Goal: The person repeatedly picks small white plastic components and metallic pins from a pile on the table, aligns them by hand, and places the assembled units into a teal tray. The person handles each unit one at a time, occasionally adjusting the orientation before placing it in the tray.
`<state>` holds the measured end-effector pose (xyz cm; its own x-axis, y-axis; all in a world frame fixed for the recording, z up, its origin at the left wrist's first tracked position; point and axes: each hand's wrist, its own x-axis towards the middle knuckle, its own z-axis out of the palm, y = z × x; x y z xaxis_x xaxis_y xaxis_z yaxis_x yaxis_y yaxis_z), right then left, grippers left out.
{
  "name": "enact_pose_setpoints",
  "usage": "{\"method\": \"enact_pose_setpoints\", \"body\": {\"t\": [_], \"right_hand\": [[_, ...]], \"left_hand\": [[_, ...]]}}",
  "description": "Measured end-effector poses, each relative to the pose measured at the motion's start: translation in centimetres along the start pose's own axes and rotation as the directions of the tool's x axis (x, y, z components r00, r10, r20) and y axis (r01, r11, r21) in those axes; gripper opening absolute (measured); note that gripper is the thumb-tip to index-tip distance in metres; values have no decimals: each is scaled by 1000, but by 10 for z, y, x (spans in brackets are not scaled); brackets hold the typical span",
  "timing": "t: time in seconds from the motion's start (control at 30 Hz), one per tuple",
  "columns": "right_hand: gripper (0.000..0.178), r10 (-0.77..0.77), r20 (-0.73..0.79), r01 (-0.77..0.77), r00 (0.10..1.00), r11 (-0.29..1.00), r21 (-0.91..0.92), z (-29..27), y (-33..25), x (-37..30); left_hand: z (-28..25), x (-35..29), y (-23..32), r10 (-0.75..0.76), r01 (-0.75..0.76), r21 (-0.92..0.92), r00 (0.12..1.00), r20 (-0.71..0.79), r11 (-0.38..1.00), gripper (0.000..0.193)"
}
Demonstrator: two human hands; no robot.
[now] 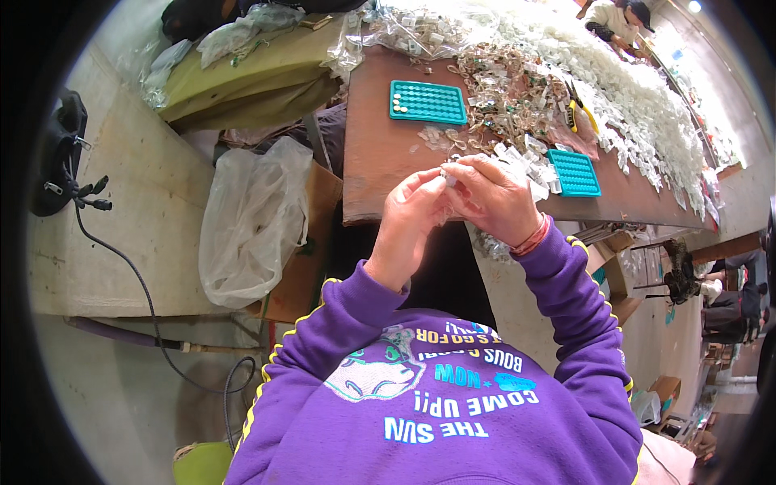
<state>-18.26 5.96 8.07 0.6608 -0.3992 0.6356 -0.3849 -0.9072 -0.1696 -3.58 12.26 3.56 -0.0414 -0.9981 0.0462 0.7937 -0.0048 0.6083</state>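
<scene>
My left hand (406,222) and my right hand (499,198) meet just over the table's near edge. Their fingertips pinch a small whitish, clear-looking piece (449,179), mostly covered by the fingers, so its exact kind is hard to make out. Just beyond my right hand lie clear plastic pieces (529,166) in a loose pile. A teal tray with rows of small pockets (577,173) sits to the right of that pile. Farther off, another teal tray (428,102) has several round, pale gold pieces in its left pockets.
Yellow-handled pliers (580,117) lie amid mixed small parts (505,97) on the brown table (380,174). A large heap of clear plastic pieces (638,105) stretches along the right. A plastic bag (255,222) hangs over a cardboard box at left. Another person (618,23) is at the far right.
</scene>
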Motion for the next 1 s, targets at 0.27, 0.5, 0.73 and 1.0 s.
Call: {"method": "enact_pose_setpoints", "body": {"t": [0.27,0.5,0.73,1.0], "right_hand": [[22,46,52,-51,998,994,94,-12,-6,-1],[23,91,-57,-85,994,991,105,2,-2,-7],[20,223,66,-232,973,949,215,36,47,25],[10,-124,394,165,911,984,-71,77,82,43]], "left_hand": [[5,2,-6,41,-14,205,990,-132,979,20],[-6,6,-7,-78,81,-64,996,44,995,21],[-42,32,2,177,-209,-162,965,-191,964,23],[-65,55,5,337,-357,-79,921,-194,931,24]]}}
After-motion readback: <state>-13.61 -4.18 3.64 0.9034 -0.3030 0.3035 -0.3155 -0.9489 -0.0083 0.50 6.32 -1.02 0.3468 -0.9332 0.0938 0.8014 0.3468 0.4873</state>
